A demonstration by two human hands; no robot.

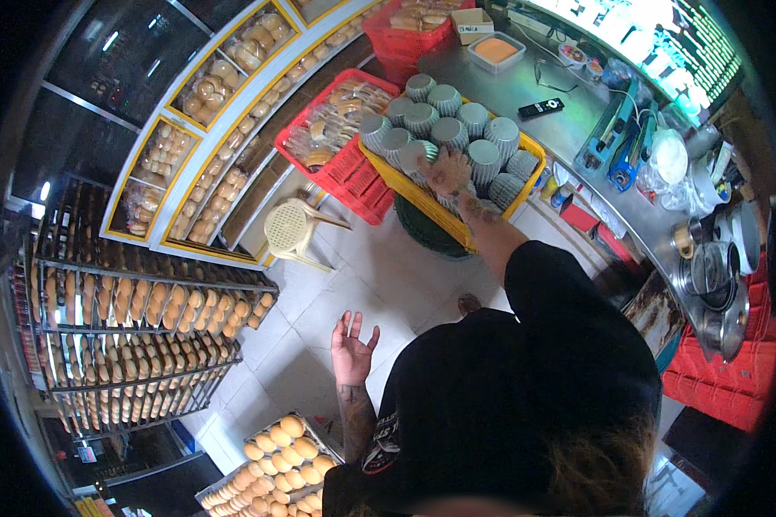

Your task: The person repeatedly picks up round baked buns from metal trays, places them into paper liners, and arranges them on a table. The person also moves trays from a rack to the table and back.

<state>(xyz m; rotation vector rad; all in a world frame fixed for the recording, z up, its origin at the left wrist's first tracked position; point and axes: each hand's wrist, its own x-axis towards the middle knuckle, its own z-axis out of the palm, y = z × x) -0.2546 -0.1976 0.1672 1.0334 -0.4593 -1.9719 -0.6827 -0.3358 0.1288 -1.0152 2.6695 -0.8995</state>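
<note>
A yellow plastic crate (420, 199) holds several upturned fluted metal moulds (449, 132), grey and set close together. Over the crate's near side reaches my right hand (449, 173), fingers spread and touching the moulds; whether it grips one is hard to tell. My left hand (352, 352) hangs in the air above the tiled floor, palm up, fingers apart, holding nothing. Beneath the crate stands a dark green round container (427, 226). Left of it, a red crate (349, 184) is full of bagged bread.
A cream plastic stool (291, 227) stands by the bread display case (187, 145). Racks of bread rolls (142, 300) are at left, with trays of rolls (284, 462) near my left forearm. The metal counter (517, 77) bears a remote control (541, 108) and an orange-filled container (496, 52).
</note>
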